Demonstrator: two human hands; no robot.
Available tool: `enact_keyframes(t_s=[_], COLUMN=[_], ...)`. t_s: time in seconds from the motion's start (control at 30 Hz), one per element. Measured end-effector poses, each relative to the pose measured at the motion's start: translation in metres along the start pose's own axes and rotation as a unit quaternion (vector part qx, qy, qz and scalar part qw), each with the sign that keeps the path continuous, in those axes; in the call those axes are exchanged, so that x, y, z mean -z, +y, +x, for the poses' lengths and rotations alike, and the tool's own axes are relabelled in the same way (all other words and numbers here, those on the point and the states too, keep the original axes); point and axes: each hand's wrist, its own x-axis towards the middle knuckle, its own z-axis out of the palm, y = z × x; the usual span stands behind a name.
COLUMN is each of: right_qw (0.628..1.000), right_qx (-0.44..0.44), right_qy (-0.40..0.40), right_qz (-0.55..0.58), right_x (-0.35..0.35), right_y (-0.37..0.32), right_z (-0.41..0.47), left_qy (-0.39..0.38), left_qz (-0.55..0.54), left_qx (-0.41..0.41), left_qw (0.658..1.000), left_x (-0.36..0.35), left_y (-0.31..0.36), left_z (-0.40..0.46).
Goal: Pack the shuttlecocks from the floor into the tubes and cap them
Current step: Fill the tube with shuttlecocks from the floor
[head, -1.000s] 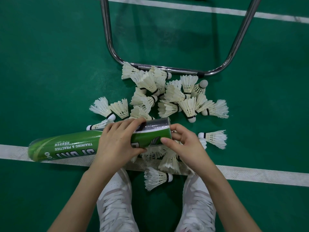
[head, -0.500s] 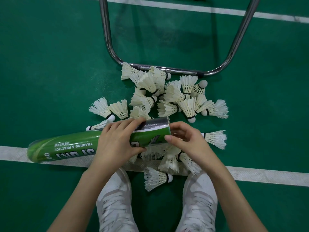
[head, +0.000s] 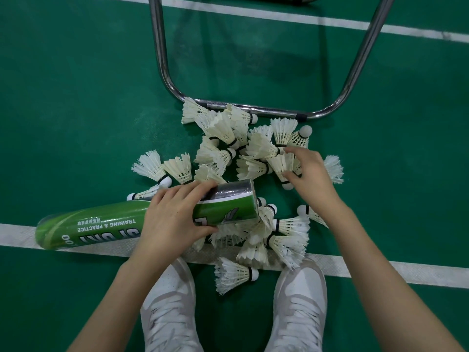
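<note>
Green court floor [head: 76, 97], left hand [head: 175, 219] round green tube [head: 106, 223], right hand [head: 309, 174] pinching white feathered shuttlecock [head: 283, 165].

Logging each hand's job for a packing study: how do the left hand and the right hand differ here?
The left hand wraps around the green tube, near its open end; the right hand grips a shuttlecock in the pile. The left hand sits over the white line; the right hand reaches farther forward, toward the metal frame. Both are bare and curled around something.
</note>
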Motion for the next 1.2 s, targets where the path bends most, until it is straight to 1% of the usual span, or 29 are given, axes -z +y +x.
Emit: enact_keyframes(t_s=[0.13, 0.2, 0.3, 0.37, 0.57, 0.67, 0.77, 0.83, 0.93, 1.03, 1.13, 1.2], right_qw=[1.0, 0.999, 0.994, 0.99, 0.995, 0.997, 0.99, 0.981, 0.97, 0.964, 0.948, 0.935], right_qx=[-0.001, -0.005, 0.02, 0.018, -0.03, -0.068, -0.099, -0.098, -0.082, -0.072, -0.087, -0.102], right_qy=[-0.027, -0.037, 0.002, 0.01, 0.005, 0.015, 0.044, 0.063, 0.083, 0.108, 0.139, 0.145], right_qz=[-0.008, -0.04, -0.11, -0.137, -0.096, -0.036, 0.093, 0.154, 0.212, 0.231, 0.271, 0.307], right_x=[-0.007, -0.013, -0.018, -0.017, -0.011, -0.005, 0.004, 0.01, 0.012, 0.009, 0.006, 0.004], right_y=[0.003, 0.005, 0.009, 0.009, 0.008, 0.002, -0.012, -0.023, -0.042, -0.05, -0.053, -0.056], right_z=[0.016, 0.019, 0.015, 0.01, -0.005, -0.019, -0.038, -0.049, -0.062, -0.074, -0.082, -0.086], left_qy=[-0.005, -0.007, -0.007, -0.007, -0.003, -0.003, 0.0, 0.002, 0.011, 0.017, 0.015, 0.014], left_qz=[0.002, 0.001, 0.001, 0.0, -0.007, -0.006, -0.006, -0.008, -0.012, -0.018, -0.022, -0.023], left_qx=[0.002, 0.0, -0.004, -0.004, 0.005, 0.005, 0.003, 0.007, 0.013, 0.02, 0.025, 0.025], left_qw=[1.0, 1.0, 1.0, 1.0, 1.0, 1.0, 1.0, 1.0, 1.0, 1.0, 0.999, 0.999], left_x=[-0.001, -0.001, -0.001, -0.001, 0.001, 0.002, 0.001, 0.001, 0.002, 0.005, 0.007, 0.008], left_y=[0.0, -0.001, -0.002, -0.002, -0.002, -0.001, 0.0, 0.0, -0.001, -0.002, -0.002, -0.001], left_z=[0.0, -0.001, -0.002, -0.002, -0.001, -0.001, -0.001, -0.001, 0.001, 0.002, 0.002, 0.003])
